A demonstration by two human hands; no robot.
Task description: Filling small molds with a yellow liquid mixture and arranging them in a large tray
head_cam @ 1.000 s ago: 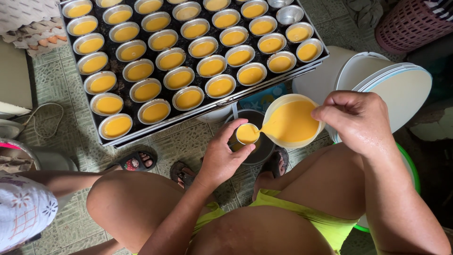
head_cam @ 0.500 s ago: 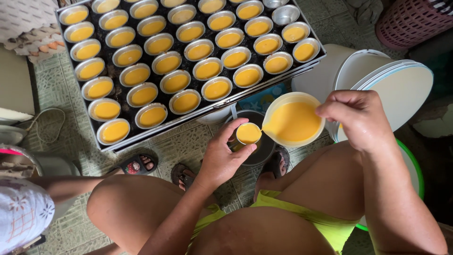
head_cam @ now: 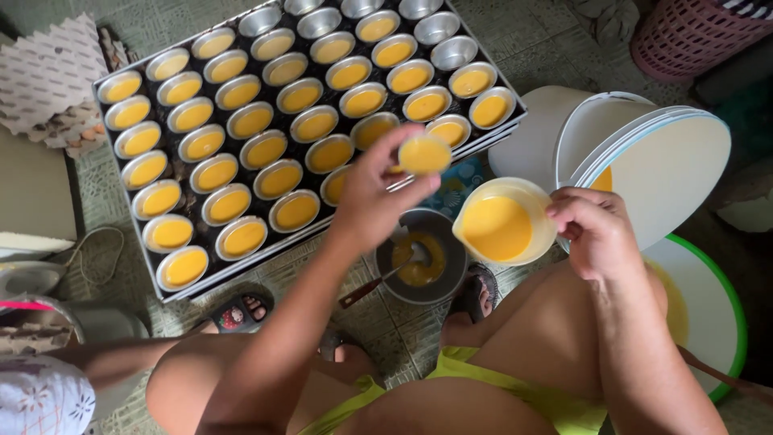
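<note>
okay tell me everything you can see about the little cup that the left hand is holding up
The little cup is a small oval tin mould, shiny metal by the look of its rim, filled nearly to the brim with smooth yellow-orange liquid. It is held roughly level in the fingertips of the left hand, lifted over the near edge of the black tray of similar filled moulds. Only the fingers touch it; its underside is hidden.

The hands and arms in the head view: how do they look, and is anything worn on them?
Both arms are bare to the picture's lower edge: no sleeves, gloves or watch show. The left hand and right hand show no rings or bracelets that I can see. Fingernails are short and unpainted, as far as the picture shows.
</note>
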